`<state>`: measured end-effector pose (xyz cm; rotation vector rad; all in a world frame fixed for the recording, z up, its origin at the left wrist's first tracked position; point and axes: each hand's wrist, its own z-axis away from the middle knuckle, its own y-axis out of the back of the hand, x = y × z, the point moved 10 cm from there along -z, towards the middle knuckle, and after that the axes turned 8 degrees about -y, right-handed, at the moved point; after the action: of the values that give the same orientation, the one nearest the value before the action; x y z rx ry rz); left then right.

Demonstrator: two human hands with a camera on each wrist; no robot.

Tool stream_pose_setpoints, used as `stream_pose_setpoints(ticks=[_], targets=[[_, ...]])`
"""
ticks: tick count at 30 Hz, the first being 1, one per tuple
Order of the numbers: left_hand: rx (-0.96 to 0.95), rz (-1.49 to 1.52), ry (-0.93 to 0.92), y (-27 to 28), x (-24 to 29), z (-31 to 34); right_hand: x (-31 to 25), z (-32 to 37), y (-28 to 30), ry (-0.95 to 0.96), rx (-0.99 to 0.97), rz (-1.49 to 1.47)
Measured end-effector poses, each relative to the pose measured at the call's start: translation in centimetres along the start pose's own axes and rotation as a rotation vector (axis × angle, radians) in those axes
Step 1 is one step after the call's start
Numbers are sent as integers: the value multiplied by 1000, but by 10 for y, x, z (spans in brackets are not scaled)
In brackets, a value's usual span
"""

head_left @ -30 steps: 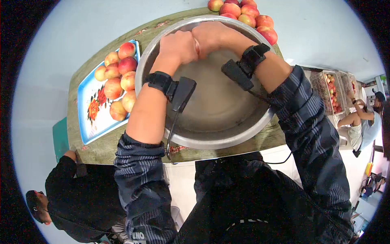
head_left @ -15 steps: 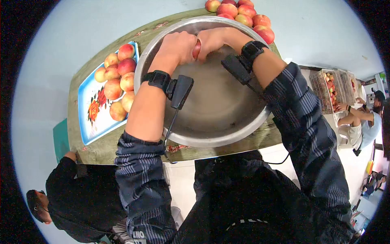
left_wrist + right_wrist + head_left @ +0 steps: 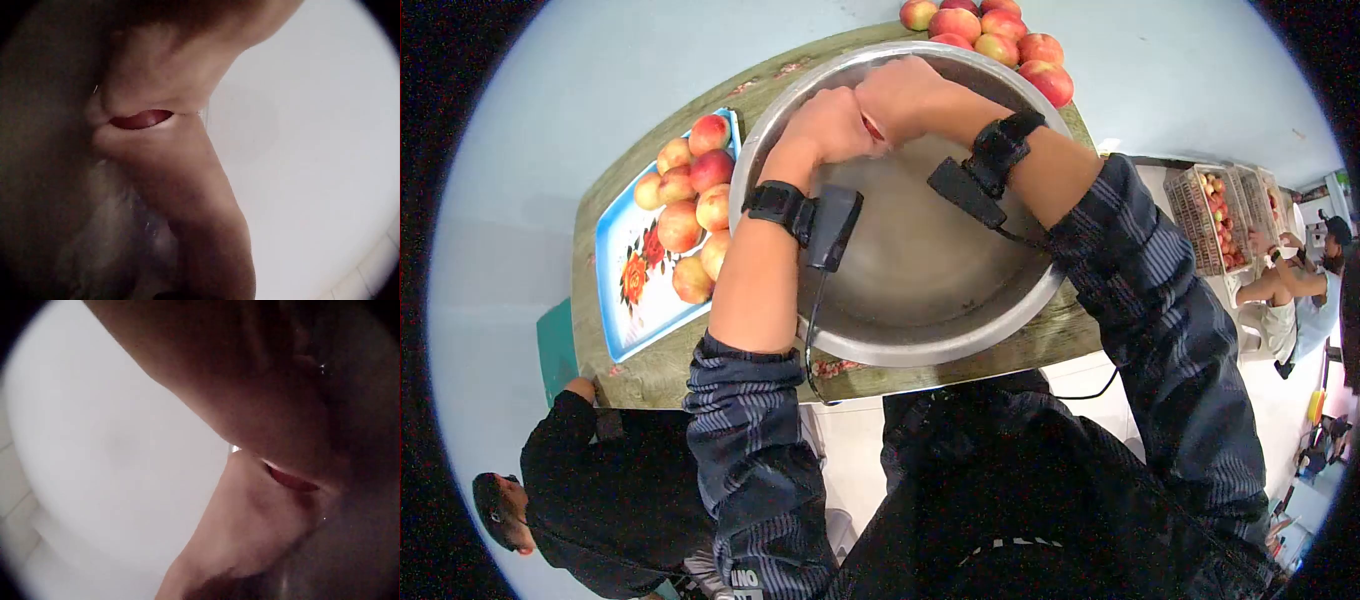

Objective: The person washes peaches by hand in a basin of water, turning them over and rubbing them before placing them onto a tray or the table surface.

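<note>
Both my hands meet over the far left part of a large metal basin [image 3: 900, 352] that holds cloudy water [image 3: 930, 250]. Between them is a red peach [image 3: 871, 128], mostly hidden by the fingers. From the left side my left hand [image 3: 828, 128] grips it, while my right hand [image 3: 905, 95] curls round it from the other side. In the left wrist view only a red sliver of the peach [image 3: 142, 120] shows between the two hands. The right wrist view has the same narrow strip of peach [image 3: 292, 481].
Left of the basin, a flowered tray [image 3: 625, 320] bears several peaches [image 3: 680, 225]. More peaches [image 3: 1000, 48] are heaped beyond the basin's far right rim. A person in black [image 3: 610, 480] is at the left; another [image 3: 1305, 290] sits by fruit crates [image 3: 1190, 225] at the far right.
Half a second ago the hands stood slightly apart with more of the peach showing. Now they are closer together round it, and a little further left than before.
</note>
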<state>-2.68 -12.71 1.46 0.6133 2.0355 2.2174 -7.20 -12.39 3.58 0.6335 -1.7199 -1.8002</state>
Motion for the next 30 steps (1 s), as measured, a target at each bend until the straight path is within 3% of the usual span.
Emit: stream_pose_setpoints(ticks=[4, 7, 10, 14, 16, 22, 25, 28, 30], targets=[[-26, 181, -102, -5, 1, -3, -10, 1, 11, 59, 133, 94], [-3, 29, -29, 3, 3, -4, -1, 0, 9, 30, 99, -18], [-39, -308, 47, 14, 13, 1, 8, -4, -3, 62, -4, -170], [-6, -370, 17, 14, 18, -1, 13, -9, -20, 78, -161, -295], [1, -378, 27, 12, 14, -3, 13, -2, -8, 37, -46, -226], [41, -75, 11, 0, -5, -3, -2, -3, 8, 61, 167, -5], [53, 289, -152, -3, -3, -2, -14, -3, 14, 119, 218, 89], [-109, 285, 97, -9, -13, 0, -9, 2, 17, 103, 192, 35], [-71, 215, 78, 0, -7, 2, -3, 1, 15, 80, 199, 2]])
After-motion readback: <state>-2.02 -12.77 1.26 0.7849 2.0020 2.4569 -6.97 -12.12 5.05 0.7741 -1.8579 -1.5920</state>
